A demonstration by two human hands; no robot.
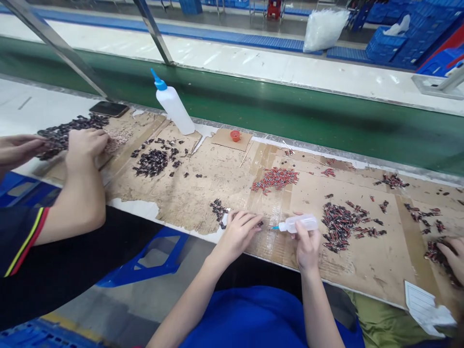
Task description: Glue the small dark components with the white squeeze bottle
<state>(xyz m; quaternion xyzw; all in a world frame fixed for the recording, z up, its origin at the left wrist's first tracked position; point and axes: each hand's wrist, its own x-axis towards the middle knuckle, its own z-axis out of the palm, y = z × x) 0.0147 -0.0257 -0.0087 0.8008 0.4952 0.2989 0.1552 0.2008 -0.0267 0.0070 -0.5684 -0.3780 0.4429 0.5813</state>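
My right hand [307, 243] grips a small clear squeeze bottle [299, 223] laid sideways, its blue tip pointing left. My left hand [239, 228] rests on the cardboard-covered bench [203, 193], fingers curled over a small dark part [259, 224] right at the bottle's tip. A little heap of dark parts [218, 209] lies just left of that hand. A pile of black-and-red parts [339, 224] sits right of the bottle. Another red pile [276, 178] lies farther back.
A person on the left works with both hands [85, 142] at a dark pile [61, 134]; another person's hand [451, 256] is at the right edge. A tall white bottle with a blue cap [173, 105], a red cap [235, 135], a phone [108, 108], and a green conveyor belt [290, 108] lie behind.
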